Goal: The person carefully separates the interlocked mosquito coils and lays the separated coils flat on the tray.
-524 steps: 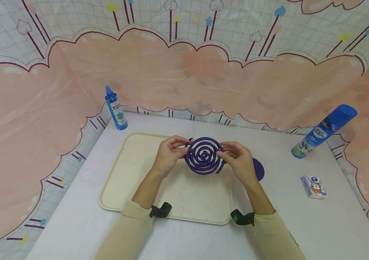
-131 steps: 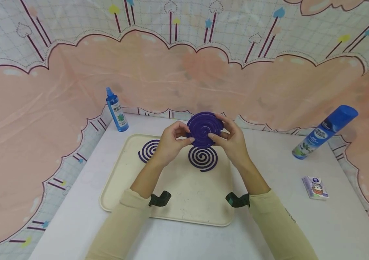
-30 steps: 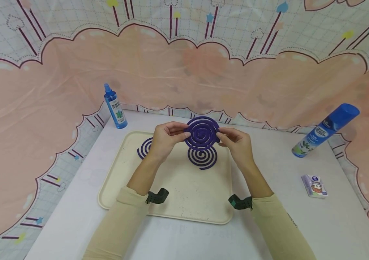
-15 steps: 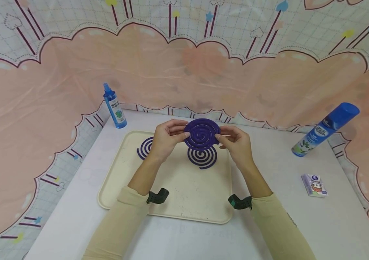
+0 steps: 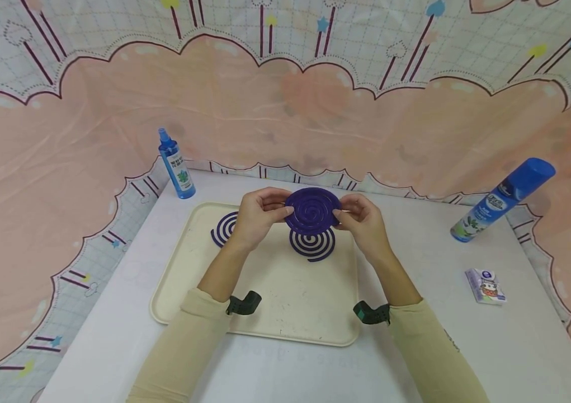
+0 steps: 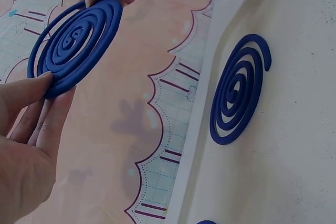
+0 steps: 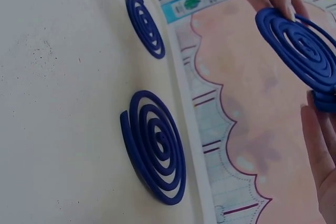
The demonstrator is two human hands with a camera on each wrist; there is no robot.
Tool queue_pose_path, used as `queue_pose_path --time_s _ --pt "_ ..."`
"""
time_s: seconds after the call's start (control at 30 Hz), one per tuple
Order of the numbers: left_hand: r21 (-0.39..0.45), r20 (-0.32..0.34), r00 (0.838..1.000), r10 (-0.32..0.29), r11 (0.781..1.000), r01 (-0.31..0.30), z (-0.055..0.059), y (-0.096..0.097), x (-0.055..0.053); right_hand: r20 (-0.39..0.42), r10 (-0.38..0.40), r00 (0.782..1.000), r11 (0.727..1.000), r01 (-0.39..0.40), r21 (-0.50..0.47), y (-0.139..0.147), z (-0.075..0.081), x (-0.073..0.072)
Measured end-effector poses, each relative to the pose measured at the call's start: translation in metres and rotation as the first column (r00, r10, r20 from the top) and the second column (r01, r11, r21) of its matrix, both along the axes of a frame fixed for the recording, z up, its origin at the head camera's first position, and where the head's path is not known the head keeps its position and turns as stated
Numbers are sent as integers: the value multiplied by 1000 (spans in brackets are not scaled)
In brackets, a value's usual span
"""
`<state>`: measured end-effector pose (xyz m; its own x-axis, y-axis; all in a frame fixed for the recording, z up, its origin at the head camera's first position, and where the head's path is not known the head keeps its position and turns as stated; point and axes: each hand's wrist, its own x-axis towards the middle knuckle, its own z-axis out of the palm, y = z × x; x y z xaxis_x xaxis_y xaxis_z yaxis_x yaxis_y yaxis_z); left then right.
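Both hands hold up a dark blue-purple mosquito coil (image 5: 312, 210) over the far side of a cream tray (image 5: 285, 302). My left hand (image 5: 257, 218) pinches its left rim between thumb and fingers. On the opposite rim, my right hand (image 5: 367, 224) does the same. The held coil looks densely wound, with thin gaps between its turns in the wrist views. Below it a single, wider-spaced coil (image 5: 312, 259) lies flat on the tray, its far part hidden by the held one. Another such coil (image 5: 218, 236) lies at the tray's far left, partly behind the left hand.
A blue spray bottle (image 5: 177, 169) stands behind the tray's left corner. At the right are a tall blue aerosol can (image 5: 501, 200) and a small purple-and-white packet (image 5: 486, 286). A patterned cloth (image 5: 285, 123) hangs behind the white table (image 5: 416, 291).
Two single coils have come to lie on the tray, and the dense coil has left the table for the hands. Over the last second it sinks slightly and tilts flatter.
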<state>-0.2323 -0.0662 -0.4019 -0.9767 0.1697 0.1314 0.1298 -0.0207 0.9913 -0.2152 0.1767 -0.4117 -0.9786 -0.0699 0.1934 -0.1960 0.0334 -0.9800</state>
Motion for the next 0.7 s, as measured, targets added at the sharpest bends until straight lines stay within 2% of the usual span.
queue_pose_path --time_s 0.3,0.47,0.7 --pt "-33 21 1000 8 999 -7 1 0 1 35 66 997 998 -66 -4 3 -2 0" --pt "-50 14 1000 2 999 -1 0 -2 2 41 81 996 996 -79 -47 4 -3 1" --pt "-18 1 1000 -22 1000 22 0 -2 2 66 99 993 988 -90 -127 6 -4 1"
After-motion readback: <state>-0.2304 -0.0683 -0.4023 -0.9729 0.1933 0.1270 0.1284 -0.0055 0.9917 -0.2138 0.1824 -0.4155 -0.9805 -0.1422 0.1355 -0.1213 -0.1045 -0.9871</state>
